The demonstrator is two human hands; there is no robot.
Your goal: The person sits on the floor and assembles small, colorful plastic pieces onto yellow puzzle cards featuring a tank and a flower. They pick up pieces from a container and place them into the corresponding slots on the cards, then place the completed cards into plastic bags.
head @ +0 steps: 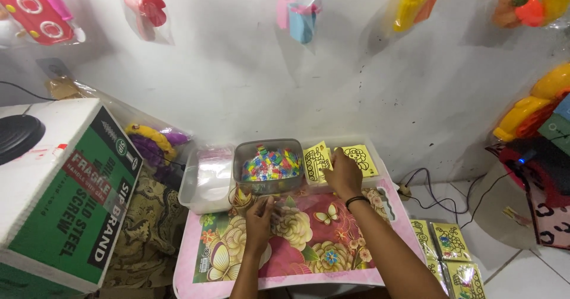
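Observation:
My right hand (342,174) reaches to the back of the small table and grips a yellow picture card (316,161) from a stack in a clear tray; another yellow card (361,158) lies beside it. My left hand (259,220) rests on the flowered table top (309,239) just in front of a clear tub (268,166) of small colourful plastic pieces. Its fingers seem to pinch something small and clear; I cannot tell what.
A clear tray (202,180) of plastic bags stands left of the tub. A big green and white cardboard box (65,186) stands at the left. More yellow cards (449,248) lie on the floor at the right. Bagged toys (303,15) hang on the wall.

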